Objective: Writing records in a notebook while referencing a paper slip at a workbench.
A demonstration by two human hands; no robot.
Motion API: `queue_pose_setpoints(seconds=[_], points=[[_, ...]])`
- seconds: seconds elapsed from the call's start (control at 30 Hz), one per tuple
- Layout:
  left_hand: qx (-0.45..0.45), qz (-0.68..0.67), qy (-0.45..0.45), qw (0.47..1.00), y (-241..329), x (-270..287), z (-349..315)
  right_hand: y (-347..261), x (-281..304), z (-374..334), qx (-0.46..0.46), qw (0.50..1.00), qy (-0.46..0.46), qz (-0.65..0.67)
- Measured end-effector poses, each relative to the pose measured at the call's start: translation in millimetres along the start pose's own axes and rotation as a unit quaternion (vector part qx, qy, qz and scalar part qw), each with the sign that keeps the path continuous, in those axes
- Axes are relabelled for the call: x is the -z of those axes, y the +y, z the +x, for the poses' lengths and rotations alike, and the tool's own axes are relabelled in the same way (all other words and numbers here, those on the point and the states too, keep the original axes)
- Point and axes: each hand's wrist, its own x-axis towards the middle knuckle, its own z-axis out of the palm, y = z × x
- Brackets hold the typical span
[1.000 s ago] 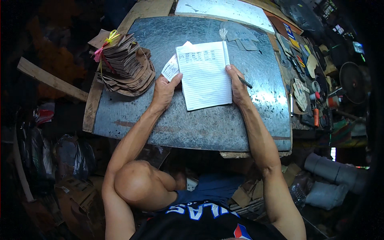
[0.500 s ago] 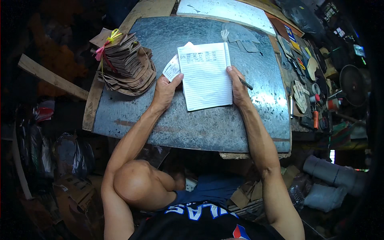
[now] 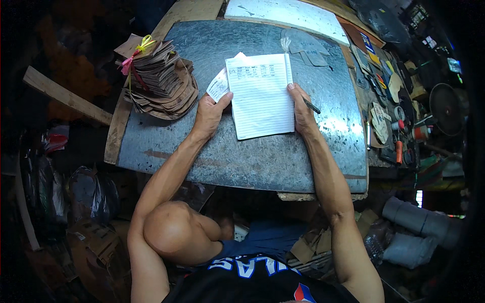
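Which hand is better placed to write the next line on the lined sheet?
Right, probably. The right hand rests on the lined sheet's right edge with a pen in it. The left hand is occupied, holding a small paper slip at the sheet's left edge.

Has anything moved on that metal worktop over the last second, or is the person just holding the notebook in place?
Nothing has visibly changed. The left hand keeps a small paper slip at the edge of the lined notebook, and the right hand still rests on the other edge with a pen. The tied stack of brown cut pieces lies where it was on the metal sheet.
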Motion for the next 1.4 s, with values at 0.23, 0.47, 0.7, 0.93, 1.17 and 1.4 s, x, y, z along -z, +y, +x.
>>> queue_pose_setpoints(seconds=[0.23,0.47,0.7,0.93,1.17,1.4], points=[[0.012,-0.003,0.001,1.0,1.8,-0.1,-1.7,-1.4,-0.4,-0.4,-0.001,1.0,-0.003,-0.005],[0.015,-0.009,-0.002,1.0,1.1,0.9,-0.9,-1.5,-0.7,0.0,-0.007,1.0,0.0,-0.016],[0.011,-0.014,-0.005,1.0,3.1,-1.9,-0.8,2.8,2.7,1.8,-0.004,1.0,-0.002,0.0],[0.01,-0.01,0.001,1.0,1.7,-0.5,-1.4,5.7,3.1,3.1,-0.002,1.0,0.002,-0.007],[0.021,-0.018,0.008,1.0,2.2,-0.9,-1.9,5.1,2.9,2.7,-0.004,1.0,-0.003,0.008],[0.012,-0.01,0.005,1.0,2.9,-2.7,-1.6,3.3,3.1,1.9,-0.005,1.0,-0.008,0.016]])
